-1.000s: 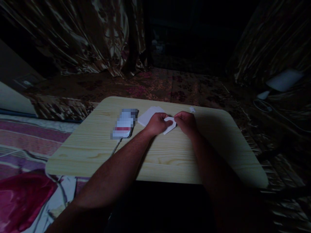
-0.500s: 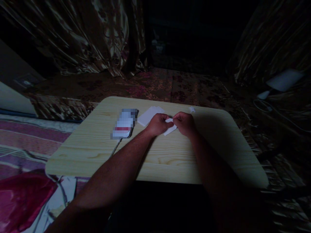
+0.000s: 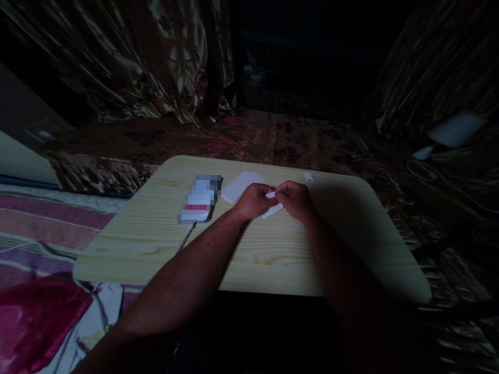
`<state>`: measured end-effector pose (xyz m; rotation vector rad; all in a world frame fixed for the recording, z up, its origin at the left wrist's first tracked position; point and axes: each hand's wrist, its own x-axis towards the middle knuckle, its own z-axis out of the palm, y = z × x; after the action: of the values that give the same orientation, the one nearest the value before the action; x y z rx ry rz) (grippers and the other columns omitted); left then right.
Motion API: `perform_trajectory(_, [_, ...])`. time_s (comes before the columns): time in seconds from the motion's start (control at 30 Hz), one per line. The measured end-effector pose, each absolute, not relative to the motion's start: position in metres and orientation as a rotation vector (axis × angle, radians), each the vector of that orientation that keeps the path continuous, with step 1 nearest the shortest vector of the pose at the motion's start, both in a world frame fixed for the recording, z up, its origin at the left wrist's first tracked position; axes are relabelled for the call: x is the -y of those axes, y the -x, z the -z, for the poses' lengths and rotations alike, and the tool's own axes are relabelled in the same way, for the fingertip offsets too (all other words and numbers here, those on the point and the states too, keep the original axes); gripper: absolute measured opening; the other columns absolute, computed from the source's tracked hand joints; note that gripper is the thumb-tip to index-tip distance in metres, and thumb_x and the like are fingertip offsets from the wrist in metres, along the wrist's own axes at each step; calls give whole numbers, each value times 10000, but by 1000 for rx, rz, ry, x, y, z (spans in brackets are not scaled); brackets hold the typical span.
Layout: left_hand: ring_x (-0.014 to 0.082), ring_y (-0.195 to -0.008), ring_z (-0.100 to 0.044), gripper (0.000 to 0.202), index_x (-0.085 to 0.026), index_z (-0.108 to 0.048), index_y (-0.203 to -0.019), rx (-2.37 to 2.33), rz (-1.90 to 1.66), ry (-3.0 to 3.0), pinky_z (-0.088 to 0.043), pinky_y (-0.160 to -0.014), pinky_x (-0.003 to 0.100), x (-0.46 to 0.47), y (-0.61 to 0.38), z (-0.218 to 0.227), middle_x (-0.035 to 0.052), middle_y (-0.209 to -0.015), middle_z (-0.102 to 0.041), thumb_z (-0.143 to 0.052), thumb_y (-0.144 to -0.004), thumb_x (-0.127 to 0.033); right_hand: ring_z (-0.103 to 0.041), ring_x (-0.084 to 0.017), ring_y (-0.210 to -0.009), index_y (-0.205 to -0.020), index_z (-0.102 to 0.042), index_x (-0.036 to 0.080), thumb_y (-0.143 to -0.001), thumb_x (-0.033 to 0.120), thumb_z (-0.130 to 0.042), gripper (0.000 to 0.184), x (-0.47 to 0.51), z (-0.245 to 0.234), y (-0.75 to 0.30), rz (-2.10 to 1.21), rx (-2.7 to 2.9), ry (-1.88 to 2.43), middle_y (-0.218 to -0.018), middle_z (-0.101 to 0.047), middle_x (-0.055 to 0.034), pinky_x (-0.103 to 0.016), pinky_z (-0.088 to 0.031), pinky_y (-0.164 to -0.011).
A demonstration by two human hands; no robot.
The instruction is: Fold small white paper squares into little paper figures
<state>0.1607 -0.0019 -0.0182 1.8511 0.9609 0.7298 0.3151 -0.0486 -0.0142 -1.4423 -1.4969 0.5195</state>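
Observation:
Over the middle of the wooden-topped table (image 3: pixel 273 254), my left hand (image 3: pixel 253 201) grips a small piece of white paper (image 3: pixel 272 211) between thumb and fingers. My right hand (image 3: pixel 295 198) meets it from the other side, its thumb and fingertips pinched on the paper's upper edge. Fingers cover much of the paper, so its folds cannot be made out. Just beyond my left hand lies a stack of white paper sheets (image 3: pixel 239 185). A small white paper piece (image 3: pixel 308 176) sits past my right hand, near the far edge.
Left of the stack lies a phone (image 3: pixel 200 200), blurred out, with a cable (image 3: pixel 185 239) running toward me under my left forearm. A red bag (image 3: pixel 39 322) rests on the striped bedding (image 3: pixel 47 218) at left. A lamp (image 3: pixel 456 130) stands at right beyond the table.
My right fingertips have shifted slightly left over the paper, closer to my left thumb, and less of the paper shows between the hands. The other things stay where they were.

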Motion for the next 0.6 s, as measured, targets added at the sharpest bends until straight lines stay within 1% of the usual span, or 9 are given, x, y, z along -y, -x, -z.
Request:
perform_trajectory(0.13, [79,-505,-427,287,-120,-666,-692,-929,-731,-1886,-293,-456,185,2,-161,21,-31,-552,-525,-687,-668,-406,-573,-129,-555,-685,-642,177,-689,206,-570,78,51,11,-314,-511,1506,1460,-598,-633,12,-222,-402,-516])
perform_trajectory(0.37, [73,-499,-403,291,-119,-684,-703,-942,-703,-1950,-277,-452,184,0,-160,21,-38,-537,-504,-689,-670,-407,-575,-125,-561,-704,-645,168,-695,211,-572,85,50,14,-313,-532,1523,1439,-610,-634,8,-218,-405,-523])
perform_trajectory(0.47, [70,-492,-396,296,-113,-690,-710,-940,-702,-1954,-276,-451,184,0,-160,20,-39,-534,-501,-689,-671,-406,-580,-129,-569,-712,-651,164,-710,234,-581,99,48,16,-314,-521,1525,1447,-613,-634,5,-223,-411,-531])
perform_trajectory(0.6, [77,-494,-423,299,-112,-685,-717,-965,-741,-1882,-304,-457,191,0,-160,20,-30,-547,-531,-685,-679,-409,-604,-143,-598,-738,-672,157,-715,268,-604,132,46,16,-319,-568,1489,1448,-646,-664,-10,-232,-430,-546])
